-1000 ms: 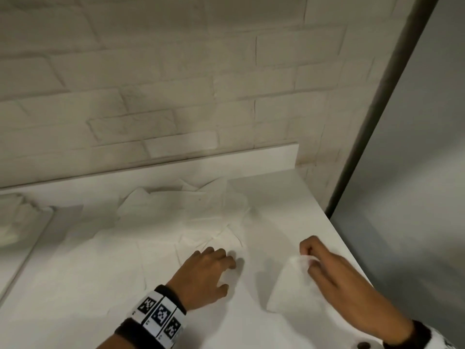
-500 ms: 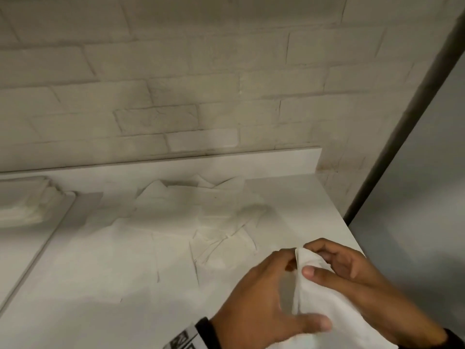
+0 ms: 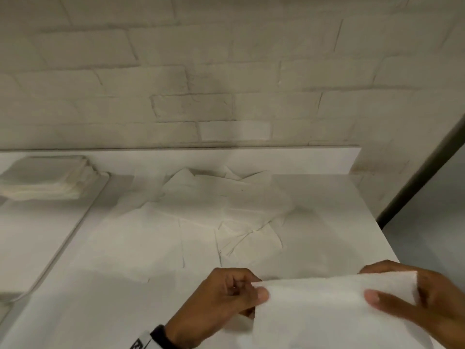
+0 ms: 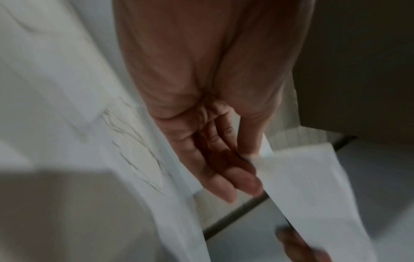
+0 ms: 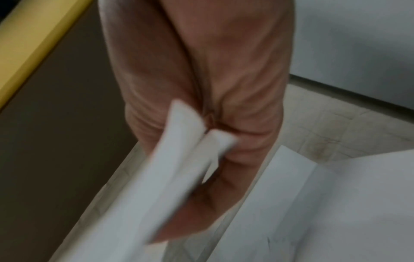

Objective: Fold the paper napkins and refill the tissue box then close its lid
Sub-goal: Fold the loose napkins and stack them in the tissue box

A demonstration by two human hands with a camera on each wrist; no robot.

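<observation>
**Napkin held taut between both hands above the counter's near right corner**

I find one white paper napkin (image 3: 334,313) raised off the counter (image 3: 327,197), a soft, matte sheet with a faintly fibrous upper edge. My left hand (image 3: 221,298) pinches its left corner between thumb and curled fingers. My right hand (image 3: 425,306) grips the right edge, thumb laid flat across the front face and fingers wrapped behind. The top edge runs nearly straight from hand to hand. The right wrist view shows the paper (image 5: 156,177) doubled into two layers where it passes through the fingers (image 5: 197,209), though that picture is blurred.

The counter is smooth, flat and white, with a low upstand along its back. A loose heap of unfolded napkins (image 3: 226,210) lies spread across its middle, creased and overlapping, with corners turned up against the upstand. At far left, a neat stack of folded napkins (image 3: 47,180) sits square-edged at the back of a shallow tray (image 3: 75,230) with rounded corners. I cannot tell whether that tray is part of the tissue box. Behind stands a rough, painted brick wall (image 3: 226,71).
</observation>
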